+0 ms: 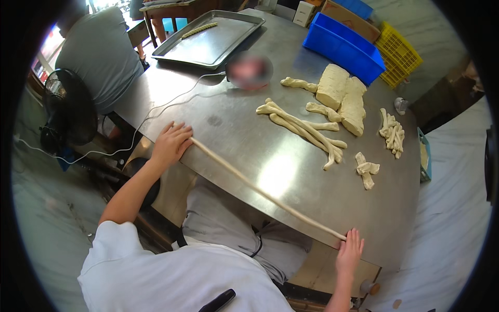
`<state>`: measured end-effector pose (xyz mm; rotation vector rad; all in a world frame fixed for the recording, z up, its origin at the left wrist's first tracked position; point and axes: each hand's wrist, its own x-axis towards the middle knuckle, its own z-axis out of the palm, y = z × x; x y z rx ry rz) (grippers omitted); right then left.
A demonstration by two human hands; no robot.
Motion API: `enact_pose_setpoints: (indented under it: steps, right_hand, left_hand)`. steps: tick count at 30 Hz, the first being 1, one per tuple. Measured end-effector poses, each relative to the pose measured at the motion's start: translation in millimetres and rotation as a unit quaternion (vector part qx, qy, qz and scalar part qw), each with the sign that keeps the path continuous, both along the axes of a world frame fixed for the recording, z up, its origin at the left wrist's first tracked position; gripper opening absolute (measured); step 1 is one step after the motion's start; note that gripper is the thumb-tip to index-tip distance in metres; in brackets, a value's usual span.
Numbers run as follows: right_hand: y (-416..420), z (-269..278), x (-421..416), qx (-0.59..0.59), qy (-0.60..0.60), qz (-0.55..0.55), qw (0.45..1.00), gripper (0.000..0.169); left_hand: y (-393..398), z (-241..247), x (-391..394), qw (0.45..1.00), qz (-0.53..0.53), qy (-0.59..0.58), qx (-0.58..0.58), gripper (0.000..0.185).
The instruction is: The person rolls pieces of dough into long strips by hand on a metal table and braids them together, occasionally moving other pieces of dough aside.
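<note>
A long, thin rope of dough (249, 182) stretches along the front edge of a metal table (234, 121). My left hand (171, 143) lies flat over its left end, fingers slightly apart. At the other end, my right hand (350, 249) rests on the tip with fingers extended. Neither hand is closed around the dough. Beyond the rope lies a crossed pile of thicker dough strips (304, 130). Two large dough blocks (333, 87) sit behind them, with short dough pieces beside them. Smaller dough pieces (366, 169) lie toward the right, along with a heap of short strips (391, 132).
A metal baking tray (237, 41) at the back holds one twisted dough piece (199, 30). Blue bin (343, 48) and yellow crate (397, 54) stand at the far right. A white cable (171, 99) crosses the table's left side. A person (99, 54) sits beside a black fan (70, 111).
</note>
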<state>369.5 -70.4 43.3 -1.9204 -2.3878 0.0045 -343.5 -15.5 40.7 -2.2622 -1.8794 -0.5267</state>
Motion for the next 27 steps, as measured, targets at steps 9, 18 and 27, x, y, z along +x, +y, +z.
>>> enact_pose_setpoints:
  steps: [9, 18, 27]
  right_hand:
    - [67, 43, 69, -0.344, 0.505, -0.042, 0.790, 0.014]
    - [66, 37, 19, -0.112, 0.237, -0.052, 0.964, 0.024]
    - [65, 36, -143, -0.133, 0.209, 0.163, 0.955, 0.048]
  left_hand:
    - [17, 39, -43, 0.764, -0.088, -0.382, -0.513, 0.025]
    - [24, 86, -82, 0.958, 0.234, 0.054, -0.159, 0.030]
    - [43, 96, 113, 0.624, -0.348, -0.608, -0.346, 0.072]
